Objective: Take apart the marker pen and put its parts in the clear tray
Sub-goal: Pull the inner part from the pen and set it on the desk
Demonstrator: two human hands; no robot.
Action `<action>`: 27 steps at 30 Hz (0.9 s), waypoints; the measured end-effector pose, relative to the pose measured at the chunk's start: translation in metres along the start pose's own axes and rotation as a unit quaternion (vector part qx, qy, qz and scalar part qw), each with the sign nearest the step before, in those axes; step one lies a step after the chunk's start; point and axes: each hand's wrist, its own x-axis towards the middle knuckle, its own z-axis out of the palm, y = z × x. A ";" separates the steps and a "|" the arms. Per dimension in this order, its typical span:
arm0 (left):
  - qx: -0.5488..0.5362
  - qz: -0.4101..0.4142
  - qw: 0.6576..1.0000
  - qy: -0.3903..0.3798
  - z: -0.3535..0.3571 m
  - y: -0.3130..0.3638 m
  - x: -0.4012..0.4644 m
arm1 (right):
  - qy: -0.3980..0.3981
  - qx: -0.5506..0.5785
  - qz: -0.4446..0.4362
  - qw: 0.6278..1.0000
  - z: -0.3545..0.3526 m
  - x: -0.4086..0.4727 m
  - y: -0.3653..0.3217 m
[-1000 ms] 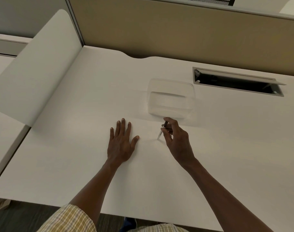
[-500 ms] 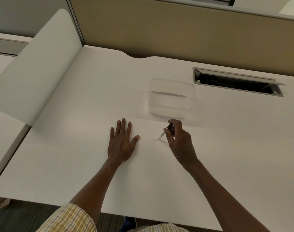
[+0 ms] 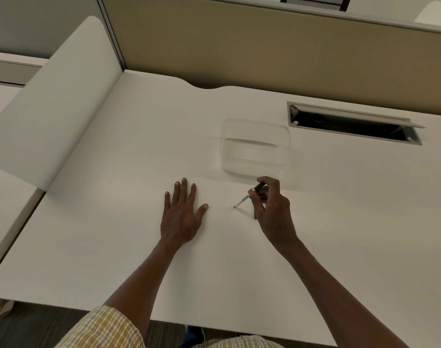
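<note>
The right hand (image 3: 272,209) pinches the thin white black-capped marker pen (image 3: 248,195), its long axis slanting toward the flat, empty left hand (image 3: 181,214); the clear plastic tray (image 3: 256,146) sits just beyond.

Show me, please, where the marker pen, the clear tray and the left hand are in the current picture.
marker pen (image 3: 244,198): head view, on the white barrel below the dark cap.
clear tray (image 3: 254,124): head view, on its far rim.
left hand (image 3: 181,216): head view, on the back of the hand, flat on the desk.
</note>
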 end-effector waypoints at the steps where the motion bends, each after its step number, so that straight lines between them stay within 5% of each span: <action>1: 0.001 0.000 1.000 0.000 0.000 0.000 0.000 | 0.000 0.003 0.000 1.000 0.000 0.000 -0.001; 27: -0.017 0.007 1.000 0.012 0.001 -0.001 0.000 | 0.094 0.078 -0.056 0.991 -0.038 -0.010 -0.041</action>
